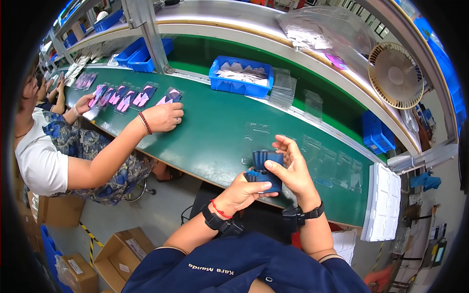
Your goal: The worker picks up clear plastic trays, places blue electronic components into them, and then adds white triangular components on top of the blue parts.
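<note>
Above the green worktable (210, 146), my left hand (239, 194) is closed on the lower part of a dark blue flat bundle (271, 182) with dark ribbed shapes along it. My right hand (299, 172) grips the upper part (267, 157), its thumb across the face and its fingers behind. Whether the bundle is one folded piece or several stacked pieces, I cannot tell. Just beyond my hands lies a clear plastic package (255, 134) on the table. More clear plastic packages (326, 165) are laid out to the right.
A co-worker (53, 161) on the left handles pink-and-dark packs (144, 96) laid in a row. A blue bin (242, 78) of white and grey pieces stands at the back beside stacked clear packages (283, 88). White trays (381, 202) stand at the right end, below a fan (395, 75).
</note>
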`<state>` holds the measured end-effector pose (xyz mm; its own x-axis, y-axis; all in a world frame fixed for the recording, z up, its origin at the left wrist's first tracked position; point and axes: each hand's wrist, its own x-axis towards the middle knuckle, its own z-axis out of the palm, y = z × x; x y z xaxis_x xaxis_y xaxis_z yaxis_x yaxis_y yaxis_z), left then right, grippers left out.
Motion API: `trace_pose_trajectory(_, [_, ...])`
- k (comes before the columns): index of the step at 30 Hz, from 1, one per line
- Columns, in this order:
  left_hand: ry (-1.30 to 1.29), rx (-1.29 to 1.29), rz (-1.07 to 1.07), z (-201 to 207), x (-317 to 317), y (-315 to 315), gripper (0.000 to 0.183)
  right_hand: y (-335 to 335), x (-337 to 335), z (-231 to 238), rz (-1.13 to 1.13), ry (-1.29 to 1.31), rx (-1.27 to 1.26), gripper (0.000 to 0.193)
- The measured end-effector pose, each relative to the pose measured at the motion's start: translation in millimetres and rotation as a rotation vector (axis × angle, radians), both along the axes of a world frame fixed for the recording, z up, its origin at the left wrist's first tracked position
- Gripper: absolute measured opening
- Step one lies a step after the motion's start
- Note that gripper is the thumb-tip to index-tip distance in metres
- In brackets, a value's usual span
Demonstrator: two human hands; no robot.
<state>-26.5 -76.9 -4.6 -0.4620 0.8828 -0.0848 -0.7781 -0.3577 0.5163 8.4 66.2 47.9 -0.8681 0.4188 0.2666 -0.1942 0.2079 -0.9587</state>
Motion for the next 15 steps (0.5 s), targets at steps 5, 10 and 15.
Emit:
trace_pose_trajectory(5, [-0.062, 0.059, 0.144, -14.1, -11.3, -16.2, 0.039, 11.9, -3.7, -19.0, 0.223, -0.385, -0.116, 0.021])
trace_pose_trajectory(10, [-0.043, 0.015, 0.279, -17.0, -16.9, -31.2, 0.039, 26.8, -30.1, -7.7, 0.017, -0.404, -0.210, 0.014])
trace_pose_trajectory(15, [-0.085, 0.087, 0.280, -18.4, -19.9, -36.9, 0.038, 34.4, -67.3, -15.8, -0.066, -0.552, 0.217, 0.021])
